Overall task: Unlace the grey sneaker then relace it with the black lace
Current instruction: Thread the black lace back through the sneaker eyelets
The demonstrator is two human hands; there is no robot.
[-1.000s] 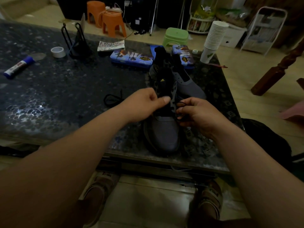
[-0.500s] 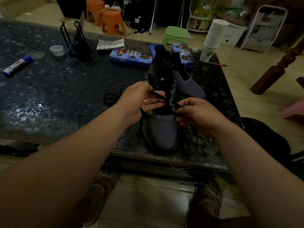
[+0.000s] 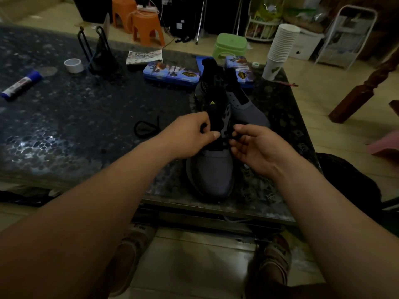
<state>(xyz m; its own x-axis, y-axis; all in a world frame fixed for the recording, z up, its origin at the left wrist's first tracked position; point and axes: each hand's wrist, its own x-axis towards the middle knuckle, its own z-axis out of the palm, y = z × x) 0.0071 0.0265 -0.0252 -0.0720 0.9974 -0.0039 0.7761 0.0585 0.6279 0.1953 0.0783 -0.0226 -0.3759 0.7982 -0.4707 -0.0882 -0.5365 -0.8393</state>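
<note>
- Grey sneaker (image 3: 212, 173) sits on the table (image 3: 86, 117) near the front edge, toe toward me, black tongue raised.
- Left hand (image 3: 187, 137): fingers curled against the left side of the tongue, thumb stretched across toward the eyelets. A dark strand shows between the fingers, so I log it as pinching the lace (image 3: 229, 136).
- Right hand (image 3: 257, 147): thumb and forefinger pinch the lace just beside the right eyelet row; the other fingers are loosely bent.
- Lace spans the short gap between both hands at the lower eyelets. The light is dim, and I cannot tell which eyelet it passes through.
- Black loop (image 3: 144, 128) lies on the table left of the left hand, apart from the sneaker; I cannot tell whether it joins the held strand.
- Second sneaker (image 3: 248, 108) stands just behind and right of the first.
- Far side: blue tin (image 3: 172, 72), cup stack (image 3: 280, 48) at the right corner, glue stick (image 3: 21, 84) and tape roll (image 3: 74, 65) at left.
</note>
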